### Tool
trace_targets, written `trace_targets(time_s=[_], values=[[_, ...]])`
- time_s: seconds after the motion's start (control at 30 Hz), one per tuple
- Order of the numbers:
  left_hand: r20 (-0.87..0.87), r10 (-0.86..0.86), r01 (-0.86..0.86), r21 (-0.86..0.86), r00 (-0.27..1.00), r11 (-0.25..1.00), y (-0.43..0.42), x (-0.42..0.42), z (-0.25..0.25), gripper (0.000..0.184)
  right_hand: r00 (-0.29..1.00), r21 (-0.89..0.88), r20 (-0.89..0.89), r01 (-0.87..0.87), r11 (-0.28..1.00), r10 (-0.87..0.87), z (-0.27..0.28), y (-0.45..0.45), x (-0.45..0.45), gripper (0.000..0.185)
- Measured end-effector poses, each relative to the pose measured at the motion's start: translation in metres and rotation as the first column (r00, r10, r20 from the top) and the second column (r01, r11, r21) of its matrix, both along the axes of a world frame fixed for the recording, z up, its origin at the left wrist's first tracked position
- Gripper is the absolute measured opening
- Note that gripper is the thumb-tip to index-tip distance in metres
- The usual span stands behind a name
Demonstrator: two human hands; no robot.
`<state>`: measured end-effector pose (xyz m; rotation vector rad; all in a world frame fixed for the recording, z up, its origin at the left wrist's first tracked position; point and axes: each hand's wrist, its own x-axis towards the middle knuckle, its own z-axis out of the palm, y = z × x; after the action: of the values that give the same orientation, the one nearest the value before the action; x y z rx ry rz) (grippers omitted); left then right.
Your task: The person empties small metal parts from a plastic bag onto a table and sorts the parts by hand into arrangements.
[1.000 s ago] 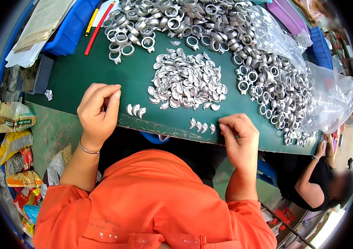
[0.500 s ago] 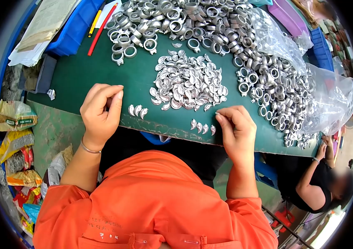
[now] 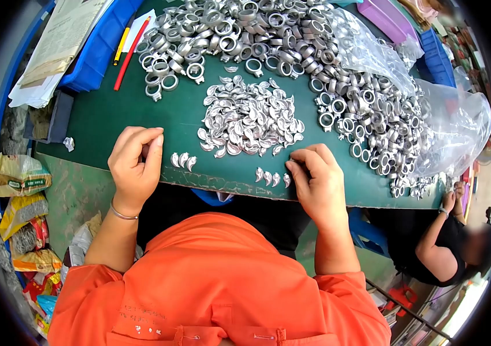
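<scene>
My left hand (image 3: 136, 167) rests at the near edge of the green table, thumb and forefinger pinched together. Beside its fingertips lies a short row of three silvery leaf-shaped metal pieces (image 3: 184, 161). My right hand (image 3: 319, 181) is also closed in a pinch, just right of another row of several such pieces (image 3: 272, 177). Whether either pinch contains a small piece is hidden by the fingers. Between and beyond both hands spreads a heap of the same curled leaf pieces (image 3: 248, 115).
Grey metal rings (image 3: 280, 34) are piled along the back and right, partly under clear plastic bags (image 3: 453, 127). A red pencil (image 3: 130, 57) and a yellow pen (image 3: 121, 46) lie beside a blue bin (image 3: 92, 52). Another person (image 3: 430, 242) sits at the right.
The whole view has shifted and tilted a little. Relative to the table, both hands and the rows of leaf pieces stay in about the same places.
</scene>
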<state>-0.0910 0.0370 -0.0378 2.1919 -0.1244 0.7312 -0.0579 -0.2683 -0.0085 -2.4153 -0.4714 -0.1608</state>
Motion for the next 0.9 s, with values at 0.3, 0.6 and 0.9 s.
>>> trace_targets(time_s=[0.3,0.6,0.9], values=[[-0.005,-0.006,0.005,-0.017,1.0,1.0,0.0,-0.001,-0.001,0.009,0.961,0.175,-0.26,-0.054,0.983,0.099,0.016,0.0,-0.015,0.011],[0.003,0.003,-0.003,-0.03,1.0,1.0,-0.002,-0.001,0.0,0.009,0.985,-0.031,0.127,-0.113,0.993,0.116,-0.005,0.019,0.009,0.015],[0.02,0.008,-0.008,0.006,1.0,1.0,-0.001,-0.001,0.0,0.011,0.99,-0.081,0.103,-0.088,0.993,0.096,0.002,0.012,0.005,0.017]])
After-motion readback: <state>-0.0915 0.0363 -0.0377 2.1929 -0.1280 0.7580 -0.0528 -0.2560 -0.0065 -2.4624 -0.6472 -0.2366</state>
